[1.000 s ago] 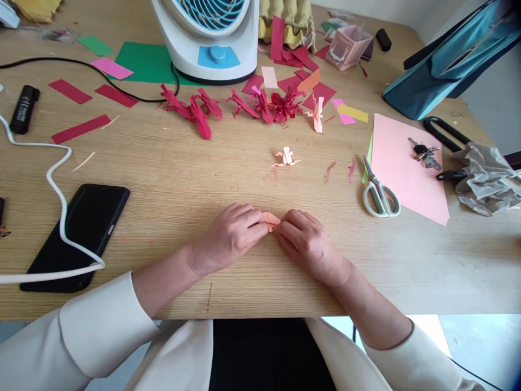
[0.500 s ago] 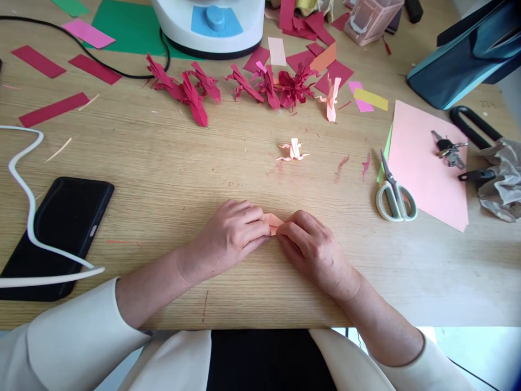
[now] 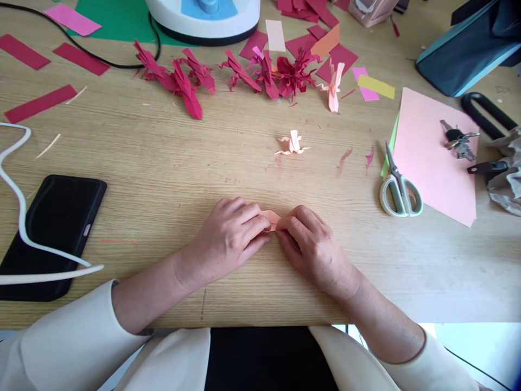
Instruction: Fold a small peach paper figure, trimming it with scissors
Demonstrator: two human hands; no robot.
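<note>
A small folded piece of peach paper [image 3: 272,218] is pinched between my two hands, low over the front middle of the table. My left hand [image 3: 233,234] grips its left end with bent fingers, and my right hand [image 3: 315,247] holds the right end between thumb and fingertips. Fingers cover most of the paper. Beyond them lies a small pale pink folded figure [image 3: 293,142]. Farther back, several crimson folded figures [image 3: 187,89] form a loose row, with a pink folded figure [image 3: 334,89] at its right end.
Scissors [image 3: 401,190] rest beside pink sheets [image 3: 437,179] with keys [image 3: 459,142] on them. At left, a white cable crosses a black phone [image 3: 61,217]. Crimson strips [image 3: 40,104] lie back left. A white appliance [image 3: 203,24] and a blue-grey object [image 3: 468,54] stand at the back.
The camera view has shifted slightly. My left thumb has dropped a little away from the fingers above it. Both hands still hold the peach paper at nearly the same spot.
</note>
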